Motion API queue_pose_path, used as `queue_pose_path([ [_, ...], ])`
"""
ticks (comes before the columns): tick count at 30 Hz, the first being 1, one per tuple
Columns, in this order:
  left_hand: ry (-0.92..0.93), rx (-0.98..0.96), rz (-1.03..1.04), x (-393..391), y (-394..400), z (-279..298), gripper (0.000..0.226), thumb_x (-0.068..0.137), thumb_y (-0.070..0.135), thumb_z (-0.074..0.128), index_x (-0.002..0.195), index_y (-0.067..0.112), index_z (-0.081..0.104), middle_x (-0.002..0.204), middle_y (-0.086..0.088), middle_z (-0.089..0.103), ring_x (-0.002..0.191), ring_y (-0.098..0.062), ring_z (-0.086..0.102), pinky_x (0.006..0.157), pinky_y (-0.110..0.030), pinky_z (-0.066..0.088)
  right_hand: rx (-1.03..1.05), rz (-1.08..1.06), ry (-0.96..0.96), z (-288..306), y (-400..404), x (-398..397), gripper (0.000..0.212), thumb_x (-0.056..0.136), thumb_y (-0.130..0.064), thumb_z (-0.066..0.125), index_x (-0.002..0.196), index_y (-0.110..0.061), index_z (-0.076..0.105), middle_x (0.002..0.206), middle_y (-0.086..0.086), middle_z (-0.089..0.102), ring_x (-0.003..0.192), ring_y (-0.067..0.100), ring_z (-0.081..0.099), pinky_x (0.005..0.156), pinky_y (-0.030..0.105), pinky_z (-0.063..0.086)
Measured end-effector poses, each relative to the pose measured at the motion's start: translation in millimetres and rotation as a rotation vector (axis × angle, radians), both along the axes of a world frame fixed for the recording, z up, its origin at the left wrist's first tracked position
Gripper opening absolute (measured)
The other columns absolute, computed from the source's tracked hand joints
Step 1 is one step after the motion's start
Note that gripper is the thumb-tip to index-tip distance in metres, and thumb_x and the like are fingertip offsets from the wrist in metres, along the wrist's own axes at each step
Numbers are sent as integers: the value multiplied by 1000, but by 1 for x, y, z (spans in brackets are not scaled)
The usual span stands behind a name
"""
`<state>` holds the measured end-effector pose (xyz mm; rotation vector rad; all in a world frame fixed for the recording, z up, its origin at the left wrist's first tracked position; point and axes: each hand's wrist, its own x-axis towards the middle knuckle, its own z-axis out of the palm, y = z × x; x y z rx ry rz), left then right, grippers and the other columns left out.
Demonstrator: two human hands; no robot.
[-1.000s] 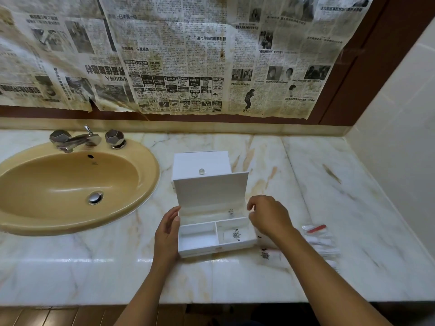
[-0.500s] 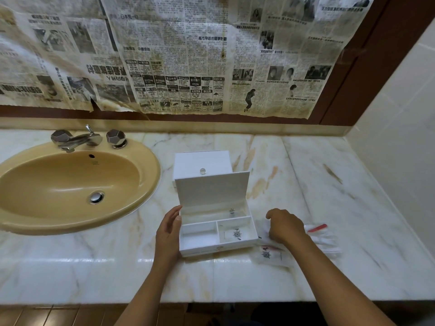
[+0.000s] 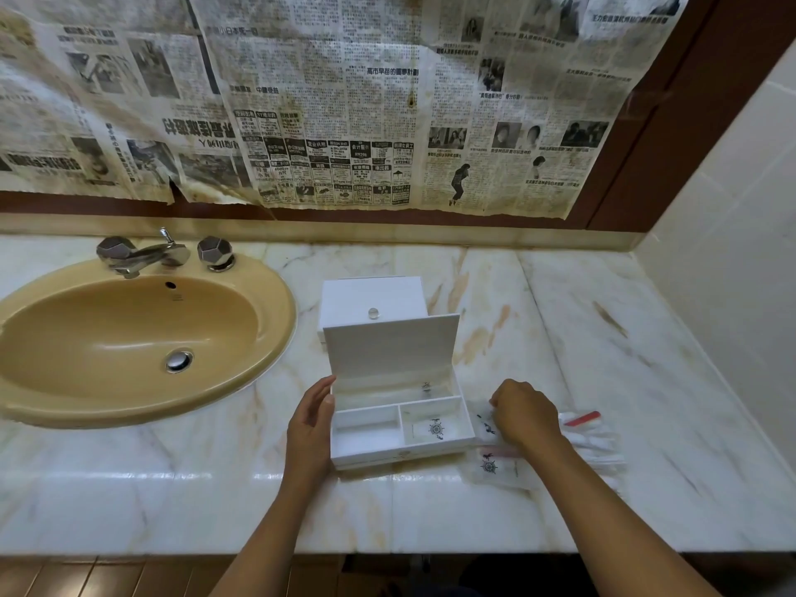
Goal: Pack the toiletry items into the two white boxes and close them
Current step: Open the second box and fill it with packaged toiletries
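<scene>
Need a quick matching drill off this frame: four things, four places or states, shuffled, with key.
Things:
1. left hand
2. right hand
3. near white box
4. far white box

States:
A. lid shut, clear knob on top
B. on the sachets right of the box
C. lid up, one sachet in its right compartment
D. flat against the open box's left side

Pairs: 1-D, 2-B, 3-C, 4-A
</scene>
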<state>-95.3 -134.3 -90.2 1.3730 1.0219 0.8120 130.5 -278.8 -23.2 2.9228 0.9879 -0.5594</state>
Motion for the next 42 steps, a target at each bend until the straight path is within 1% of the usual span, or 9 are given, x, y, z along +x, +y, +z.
queue_pose_path([
  [3, 19, 7, 7, 0, 0, 0, 27, 99, 23, 50, 122, 29, 61, 118, 16, 63, 104, 6, 59, 76, -4, 47, 67, -13, -50, 9, 1, 2, 25, 89, -4, 50, 105, -13, 66, 105, 7, 64, 94, 26, 62, 71, 26, 42],
  [8, 12, 17, 9, 2, -2, 4, 25, 99, 19, 50, 120, 27, 60, 114, 19, 62, 98, 15, 58, 72, 1, 45, 334, 34, -67, 33, 12, -4, 29, 94, -10, 50, 116, -18, 67, 116, 3, 66, 97, 26, 63, 69, 24, 37],
  [13, 9, 21, 14, 1, -2, 4, 25, 99, 18, 49, 119, 28, 61, 113, 21, 62, 98, 14, 58, 72, 0, 45, 461, 233, 31, 42, 25, -33, 20, 96, -19, 51, 106, -17, 68, 108, -2, 56, 89, 23, 59, 71, 28, 39],
  [21, 7, -9, 27, 3, -3, 4, 24, 99, 22, 50, 119, 32, 60, 113, 21, 63, 104, -2, 60, 79, -13, 47, 218, 350, 55, 6, 30, -64, 17, 86, -3, 56, 93, -9, 69, 95, 6, 65, 81, 23, 63, 76, 30, 53],
  [27, 8, -14, 29, 3, -3, 5, 25, 99, 21, 50, 121, 29, 60, 113, 18, 63, 104, -4, 60, 78, -13, 47, 136, 334, 64, -6, 33, -64, 17, 87, 0, 56, 93, -9, 68, 95, 8, 66, 79, 21, 60, 69, 25, 43],
  [32, 18, 5, 32, 2, -3, 2, 26, 99, 21, 50, 121, 30, 60, 115, 18, 63, 106, -1, 59, 82, -14, 46, 115, 348, 92, -1, 34, -62, 26, 89, 3, 50, 108, -7, 64, 107, 10, 63, 95, 27, 61, 72, 27, 41],
  [35, 23, 13, 32, 3, -2, 1, 25, 100, 21, 49, 120, 32, 60, 115, 19, 62, 106, 0, 58, 82, -14, 45, 111, 374, 133, 3, 34, -63, 18, 96, -14, 49, 101, -6, 64, 105, 12, 63, 93, 29, 61, 70, 28, 39],
  [39, 21, 19, 35, 3, -2, -1, 26, 100, 20, 49, 120, 31, 60, 116, 17, 62, 108, -2, 58, 85, -17, 46, 79, 346, 238, 6, 34, -66, 32, 99, -31, 43, 90, -6, 62, 104, 13, 64, 94, 29, 60, 73, 31, 40],
  [42, 25, 18, 37, 3, -1, -3, 26, 100, 20, 49, 121, 30, 60, 116, 19, 62, 108, -3, 58, 86, -18, 46, 62, 355, 238, 12, 34, -68, 45, 99, -40, 42, 65, -11, 44, 84, 8, 55, 79, 26, 52, 70, 29, 35],
])
